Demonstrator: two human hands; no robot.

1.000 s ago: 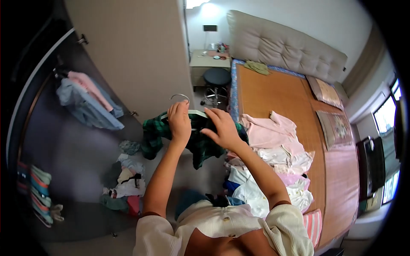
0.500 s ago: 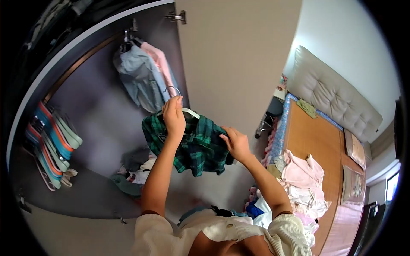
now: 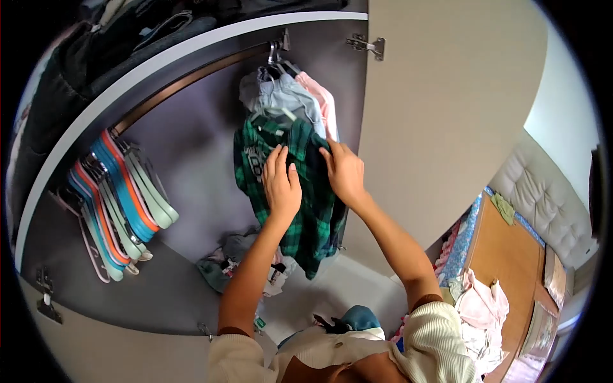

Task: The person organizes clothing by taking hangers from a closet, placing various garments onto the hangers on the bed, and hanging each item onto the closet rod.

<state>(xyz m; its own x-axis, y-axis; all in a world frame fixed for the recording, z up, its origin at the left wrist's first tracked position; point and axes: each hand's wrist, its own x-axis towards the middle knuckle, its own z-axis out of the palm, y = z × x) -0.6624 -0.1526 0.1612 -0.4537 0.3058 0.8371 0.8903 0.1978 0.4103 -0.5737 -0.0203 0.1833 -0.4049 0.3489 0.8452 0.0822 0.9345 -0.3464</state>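
Observation:
A green and dark plaid shirt (image 3: 306, 210) hangs on a white hanger (image 3: 285, 113) inside the wardrobe, in front of the other hung clothes. Whether its hook sits on the rod, I cannot make out for certain. My left hand (image 3: 283, 186) is open, its fingers stretched out against the shirt's front beside a pale print. At the shirt's shoulder and sleeve edge, my right hand (image 3: 345, 173) is closed on the cloth. Just behind are a light blue-grey garment (image 3: 290, 94) and a pink garment (image 3: 319, 96), both on the rod (image 3: 191, 83).
Several coloured hangers (image 3: 124, 191) hang at the rod's left. The open wardrobe door (image 3: 440, 115) stands at right. A clothes pile (image 3: 236, 258) lies below, and dark clothes (image 3: 108, 64) fill the shelf above. Pink clothes (image 3: 482, 300) lie on the bed (image 3: 504, 239).
The plaid shirt has moved up to the hung clothes. My left hand has let go of the hanger's top and now lies on the shirt front. The view has turned left.

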